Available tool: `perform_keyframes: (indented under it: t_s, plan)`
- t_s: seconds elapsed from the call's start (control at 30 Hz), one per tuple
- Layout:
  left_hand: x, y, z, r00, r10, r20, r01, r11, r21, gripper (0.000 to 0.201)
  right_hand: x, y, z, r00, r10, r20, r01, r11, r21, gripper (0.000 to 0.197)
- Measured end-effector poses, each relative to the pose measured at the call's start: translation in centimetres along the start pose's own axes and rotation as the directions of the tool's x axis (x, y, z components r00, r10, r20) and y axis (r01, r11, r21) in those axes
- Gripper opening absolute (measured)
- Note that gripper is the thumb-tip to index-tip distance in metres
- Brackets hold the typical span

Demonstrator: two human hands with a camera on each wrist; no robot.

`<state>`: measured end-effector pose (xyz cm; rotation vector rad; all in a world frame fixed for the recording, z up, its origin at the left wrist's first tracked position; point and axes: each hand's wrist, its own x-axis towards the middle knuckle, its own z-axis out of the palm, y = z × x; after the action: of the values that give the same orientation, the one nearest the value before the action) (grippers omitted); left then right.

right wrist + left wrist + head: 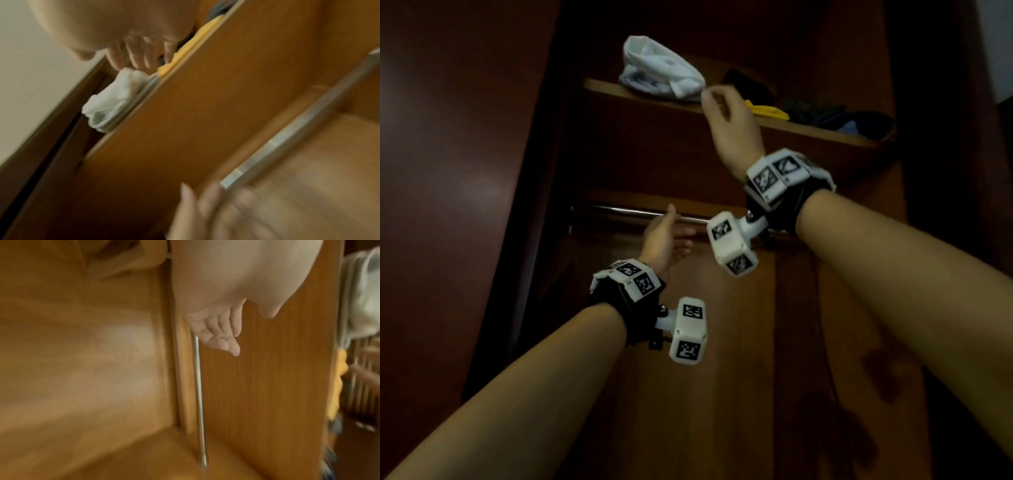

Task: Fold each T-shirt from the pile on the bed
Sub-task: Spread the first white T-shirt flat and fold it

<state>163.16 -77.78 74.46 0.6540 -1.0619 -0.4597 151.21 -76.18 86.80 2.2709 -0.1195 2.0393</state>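
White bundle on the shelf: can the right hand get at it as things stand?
Probably yes. The right hand is raised at the shelf edge, fingers loosely curled and holding nothing, just right of the white bundle. Nothing lies between them. The yellow cloth sits on the hand's other side.

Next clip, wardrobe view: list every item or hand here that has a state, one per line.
white garment: crumpled, lying on the shelf.
yellow garment: lying on the shelf.
dark clothes: heaped at the shelf's right end.
hanging rail: bare.
right hand: raised by the white garment, no grip.
left hand: open, empty.
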Motion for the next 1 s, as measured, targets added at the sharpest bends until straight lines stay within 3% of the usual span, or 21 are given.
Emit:
perform_keyframes:
  t_s: [0.1, 0.33, 0.53, 0.63, 0.8, 1.0]
  plan:
    - [-2.8, -1.5, 2.1, 0.998, -0.031, 0.045, 0.032, 0.999, -0.017, 0.033, -4.5, 1.0, -3.4, 0.987, 0.157, 0.033, -0.154, 0.985, -0.082, 0.035]
    - [-10.0, -4.6, 8.9, 0.981, -0.156, 0.114, 0.17, 0.977, -0.126, 0.025, -13.5, 0.6, -13.3, 0.919, 0.393, 0.018, -0.379, 0.896, -0.23, 0.033]
    - [-20.1, -5.6, 19.9, 0.904, -0.323, 0.28, 0.383, 0.902, -0.197, 0.026, -19.8, -3.4, -26.8, 0.841, 0.537, -0.064, -0.517, 0.765, -0.385, 0.032]
    - [-27.2, -5.9, 26.0, 0.837, -0.392, 0.381, 0.491, 0.845, -0.212, 0.025, -23.8, -6.1, -34.5, 0.789, 0.594, -0.158, -0.587, 0.653, -0.478, 0.03]
    - [-39.5, -6.0, 35.2, 0.672, -0.472, 0.571, 0.645, 0.752, -0.138, 0.027, -29.9, -11.4, -47.1, 0.653, 0.691, -0.31, -0.697, 0.387, -0.604, 0.036]
    - [-50.8, -4.4, 46.9, 0.489, -0.448, 0.748, 0.728, 0.682, -0.067, 0.028, -35.6, -16.4, -61.0, 0.545, 0.664, -0.512, -0.771, 0.156, -0.617, 0.035]
